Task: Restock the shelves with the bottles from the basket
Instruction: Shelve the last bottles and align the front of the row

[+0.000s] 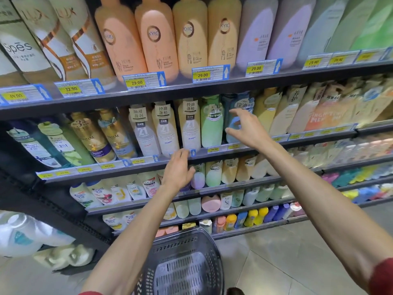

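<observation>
The shelves (191, 88) are dark metal and fill most of the view. Five edges can be counted, each fronted with yellow price tags (137, 83); the lowest rows are too blurred to read. Below, on the tiled floor (287, 262) between the two forearms, sits one dark grey plastic basket (180, 249) with slotted walls and base.

All the bottles stand upright with their long axes vertical and their labels facing the aisle.

- **Top shelf:** four tall KYIO bottles (157, 39), two peach-pink and two amber. Two lilac bottles (259, 35) stand to their right and two white-and-gold LUX bottles (70, 43) to their left.
- **Second shelf:** two gold Pantene bottles (91, 137), then three white bottles marked "21" (165, 133). Next come one pale green bottle (211, 126) and one blue bottle (242, 104).

The right hand (247, 128) is raised in front of the blue bottle with its fingers spread and straight, holding nothing. Whether it touches the bottle I cannot tell. The left hand (178, 169) is likewise spread flat and empty. Its fingertips are at the second shelf's front edge, just below the rightmost "21" bottle.
</observation>
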The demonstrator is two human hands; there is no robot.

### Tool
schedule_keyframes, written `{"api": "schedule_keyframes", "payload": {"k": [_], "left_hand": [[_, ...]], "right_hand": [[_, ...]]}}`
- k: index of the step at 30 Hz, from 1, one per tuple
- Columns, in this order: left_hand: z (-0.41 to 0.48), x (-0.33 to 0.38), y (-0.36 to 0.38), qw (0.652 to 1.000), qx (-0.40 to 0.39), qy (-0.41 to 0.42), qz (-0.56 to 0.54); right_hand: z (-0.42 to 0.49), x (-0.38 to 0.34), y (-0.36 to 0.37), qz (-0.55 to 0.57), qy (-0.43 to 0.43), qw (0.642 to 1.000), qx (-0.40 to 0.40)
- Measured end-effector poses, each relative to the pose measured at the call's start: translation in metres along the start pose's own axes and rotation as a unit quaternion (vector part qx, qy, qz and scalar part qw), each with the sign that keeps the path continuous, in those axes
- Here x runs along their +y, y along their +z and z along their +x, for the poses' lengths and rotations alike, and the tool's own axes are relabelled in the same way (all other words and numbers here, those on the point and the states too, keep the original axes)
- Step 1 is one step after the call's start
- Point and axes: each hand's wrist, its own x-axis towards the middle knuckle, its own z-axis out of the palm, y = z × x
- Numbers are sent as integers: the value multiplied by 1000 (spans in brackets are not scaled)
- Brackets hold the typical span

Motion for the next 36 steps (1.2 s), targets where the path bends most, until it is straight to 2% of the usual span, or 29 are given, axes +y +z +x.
{"api": "schedule_keyframes", "payload": {"k": [4, 10, 14, 20, 25, 30, 36], "left_hand": [[1, 13, -12, 998, 36, 5, -52], [23, 50, -48, 983, 148, 47, -95], [49, 75, -62, 980, 172, 40, -89], [79, 99, -55, 988, 155, -26, -9], [99, 111, -52, 988, 129, -86, -16], [114, 115, -54, 987, 97, -126, -13], [129, 117, -60, 989, 52, -134, 24]], "right_hand": [[-3, 10, -11, -1, 9, 999, 31], [5, 32, -25, -23, 27, 994, 104], [21, 44, -31, -18, 44, 995, 90], [42, 58, -30, -42, 44, 998, 32], [59, 68, -22, -75, 26, 997, 7], [68, 75, -18, -46, 15, 998, -27], [75, 77, -15, -11, 25, 998, -60]]}}
